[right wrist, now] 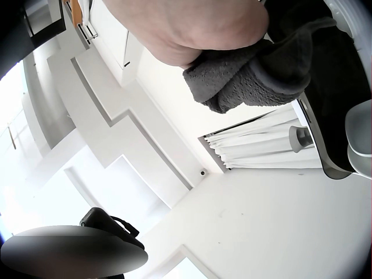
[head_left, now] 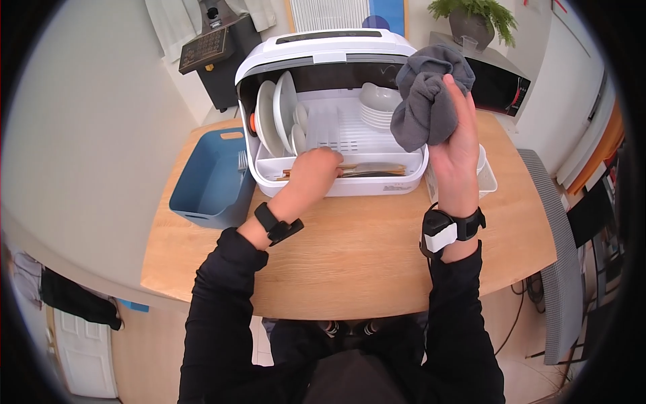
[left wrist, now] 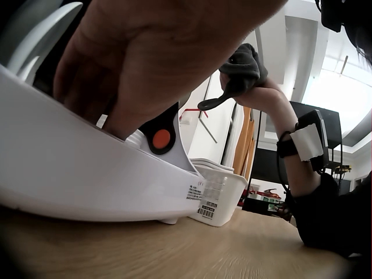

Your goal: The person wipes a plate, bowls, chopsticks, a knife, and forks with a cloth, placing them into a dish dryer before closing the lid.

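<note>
A dark grey cloth [head_left: 431, 101] hangs bunched in my right hand [head_left: 457, 148], which grips it above the right side of a white dish cabinet [head_left: 340, 188] with its lid raised. In the right wrist view the folded cloth [right wrist: 250, 78] shows its rough weave. My left hand [head_left: 313, 176] reaches over the cabinet's front rim into the cutlery compartment. Chopsticks and other long utensils [head_left: 377, 168] lie there, to either side of the hand. In the left wrist view my left hand [left wrist: 157, 64] points its fingers down behind the rim, which hides the fingertips; I cannot tell whether they hold a utensil.
White plates [head_left: 286, 111] stand upright at the cabinet's left, and stacked bowls [head_left: 378, 108] sit at its right. A blue bin [head_left: 212, 182] with a fork [head_left: 242, 160] stands left of the cabinet. White plastic baskets [left wrist: 218, 195] are on the right, with a microwave [head_left: 494, 84] behind.
</note>
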Demonstrator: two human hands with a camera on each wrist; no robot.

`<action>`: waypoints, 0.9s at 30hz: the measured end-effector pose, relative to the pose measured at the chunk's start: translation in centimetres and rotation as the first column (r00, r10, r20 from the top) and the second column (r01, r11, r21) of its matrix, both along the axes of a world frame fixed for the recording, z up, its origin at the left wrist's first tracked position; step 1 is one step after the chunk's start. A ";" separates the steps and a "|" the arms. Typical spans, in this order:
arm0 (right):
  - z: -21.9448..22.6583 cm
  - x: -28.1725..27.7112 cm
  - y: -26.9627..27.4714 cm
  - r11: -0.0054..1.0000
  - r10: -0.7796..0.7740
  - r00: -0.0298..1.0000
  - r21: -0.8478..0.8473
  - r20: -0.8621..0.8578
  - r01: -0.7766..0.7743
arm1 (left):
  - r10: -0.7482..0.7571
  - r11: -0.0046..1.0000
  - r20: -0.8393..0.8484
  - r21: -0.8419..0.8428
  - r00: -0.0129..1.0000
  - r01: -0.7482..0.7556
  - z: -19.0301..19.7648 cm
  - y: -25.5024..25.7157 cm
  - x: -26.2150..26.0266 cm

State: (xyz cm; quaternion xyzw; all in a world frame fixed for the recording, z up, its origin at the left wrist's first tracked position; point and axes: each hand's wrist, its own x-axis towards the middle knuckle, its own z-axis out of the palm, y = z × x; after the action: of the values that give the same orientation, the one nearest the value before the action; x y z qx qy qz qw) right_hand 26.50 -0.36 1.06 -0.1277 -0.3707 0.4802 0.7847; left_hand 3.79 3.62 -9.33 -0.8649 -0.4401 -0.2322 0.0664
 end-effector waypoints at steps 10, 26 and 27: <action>-0.5 0.8 1.0 1.000 0.023 0.999 0.007 -0.032 -0.023 | 0.443 0.880 0.081 0.149 0.893 -0.450 9.5 -2.2 -14.1; -0.6 1.0 1.1 1.000 0.014 1.000 -0.013 -0.023 -0.014 | 0.216 0.218 -0.629 -0.714 0.747 -0.665 1.6 9.0 -19.4; -0.6 1.0 1.1 1.000 0.016 1.000 -0.018 -0.024 -0.016 | 0.216 0.207 -0.642 -0.706 0.735 -0.677 2.0 8.8 -18.9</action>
State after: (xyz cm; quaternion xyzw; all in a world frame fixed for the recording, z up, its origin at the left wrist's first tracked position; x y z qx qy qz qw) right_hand 27.53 0.75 0.47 -0.1263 -0.3580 0.4913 0.7839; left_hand -15.15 12.40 -7.33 -0.6011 -0.7025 0.2698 -0.2689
